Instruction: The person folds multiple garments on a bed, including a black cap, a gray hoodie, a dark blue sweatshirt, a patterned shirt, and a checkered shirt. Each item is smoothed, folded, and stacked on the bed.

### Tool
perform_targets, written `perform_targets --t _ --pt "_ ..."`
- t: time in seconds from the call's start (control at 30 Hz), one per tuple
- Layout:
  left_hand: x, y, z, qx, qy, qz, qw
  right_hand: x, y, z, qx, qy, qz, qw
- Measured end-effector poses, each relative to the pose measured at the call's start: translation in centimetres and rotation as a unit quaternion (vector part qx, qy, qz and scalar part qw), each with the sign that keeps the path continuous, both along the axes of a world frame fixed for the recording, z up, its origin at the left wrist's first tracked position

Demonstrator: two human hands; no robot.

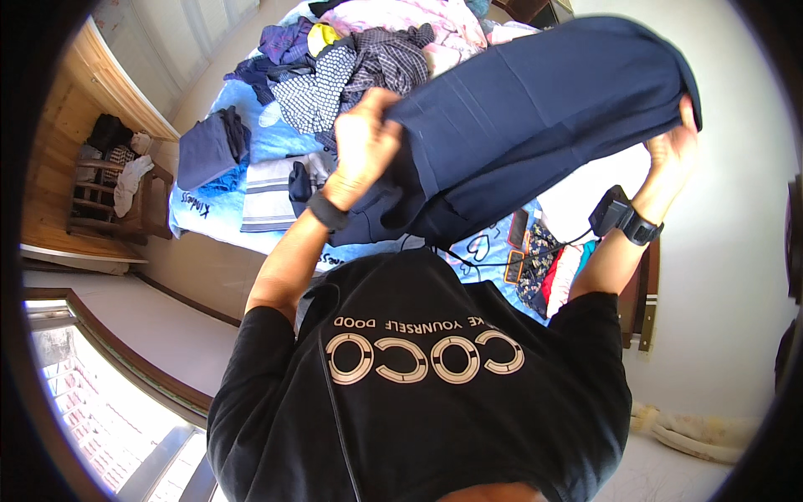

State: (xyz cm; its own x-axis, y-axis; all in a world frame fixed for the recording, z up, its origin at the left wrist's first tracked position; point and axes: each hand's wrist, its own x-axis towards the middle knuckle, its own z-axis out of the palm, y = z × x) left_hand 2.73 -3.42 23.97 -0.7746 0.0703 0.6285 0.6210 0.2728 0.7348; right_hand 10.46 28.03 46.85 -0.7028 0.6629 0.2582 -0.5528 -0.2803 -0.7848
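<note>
A dark navy garment (502,100) is stretched in the air between my hands, above the bed. My left hand (367,141) has its fingers closed on the garment's near-left edge. At the far right end, my right hand (674,141) holds the garment's rounded edge, its fingers partly hidden by the cloth. Part of the fabric hangs down in folds close to my chest. What kind of garment it is, I cannot tell for certain.
On a blue printed bedspread (188,210) lie folded dark clothes (204,150), a striped grey cloth (270,188), a heap of loose clothes (320,88), two phone-like devices (514,267) and a floral garment (536,263). A wooden chair (150,201) holding clothes stands left. A cable (533,258) runs by my right wrist.
</note>
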Motion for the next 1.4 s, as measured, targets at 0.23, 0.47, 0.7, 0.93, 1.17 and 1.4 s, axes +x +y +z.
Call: perform_targets --t 0.23,0.47,0.7,0.93,1.17,1.4 --pt "-2.7 -3.7 1.0 0.196 -0.163 -0.332 0.908 0.7 5.5 -10.5 0.009 -0.199 0.019 0.98" --pt "-1.2 2.4 1.7 -0.038 -0.149 -0.372 0.915 2.0 -1.9 -17.5 0.744 -0.12 0.055 0.655" --pt "-1.4 2.0 3.7 -0.138 -0.113 -0.323 0.93 -0.7 -11.5 -22.5 0.468 -0.152 0.202 0.846" --pt "-3.5 -2.1 -0.4 -0.26 -0.07 -0.191 0.944 -1.2 -9.3 -14.5 0.302 -0.029 0.215 0.928" --pt "-5.1 -4.6 -4.1 -0.183 -0.265 -0.246 0.914 -0.6 -3.8 -6.8 0.416 -0.041 0.119 0.901" --pt "-8.0 -6.1 1.2 -0.088 -0.298 -0.405 0.86 0.3 0.8 -5.5 0.61 -0.203 0.255 0.722"
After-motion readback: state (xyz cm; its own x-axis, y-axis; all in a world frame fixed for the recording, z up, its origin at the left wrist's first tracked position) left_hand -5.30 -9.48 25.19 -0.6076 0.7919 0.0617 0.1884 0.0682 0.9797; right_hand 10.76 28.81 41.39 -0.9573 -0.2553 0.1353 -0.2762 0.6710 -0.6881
